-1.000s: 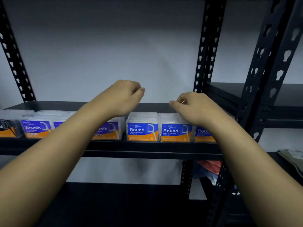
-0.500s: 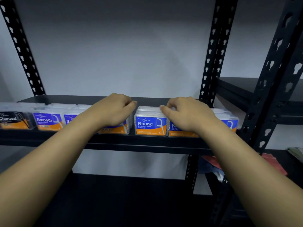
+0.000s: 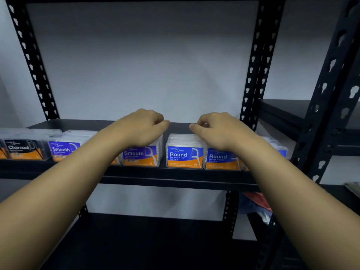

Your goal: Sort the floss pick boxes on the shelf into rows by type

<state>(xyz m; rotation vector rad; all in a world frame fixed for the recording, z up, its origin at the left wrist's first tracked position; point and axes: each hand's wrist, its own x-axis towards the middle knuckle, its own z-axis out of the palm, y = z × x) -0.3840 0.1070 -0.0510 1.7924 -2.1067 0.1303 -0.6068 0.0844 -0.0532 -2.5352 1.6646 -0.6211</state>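
Both hands, left hand and right hand, curl over boxes (grip hidden, cannot tell).

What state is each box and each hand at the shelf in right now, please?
Charcoal box: upright, label forward, at the left end.
Smooth boxes: upright; left hand rests on the one beside the Round row.
Round boxes: upright; right hand rests on the second.
Left hand: fingers curled, grip unclear.
Right hand: fingers curled, grip unclear.
Shelf: boxes lined along its front edge.
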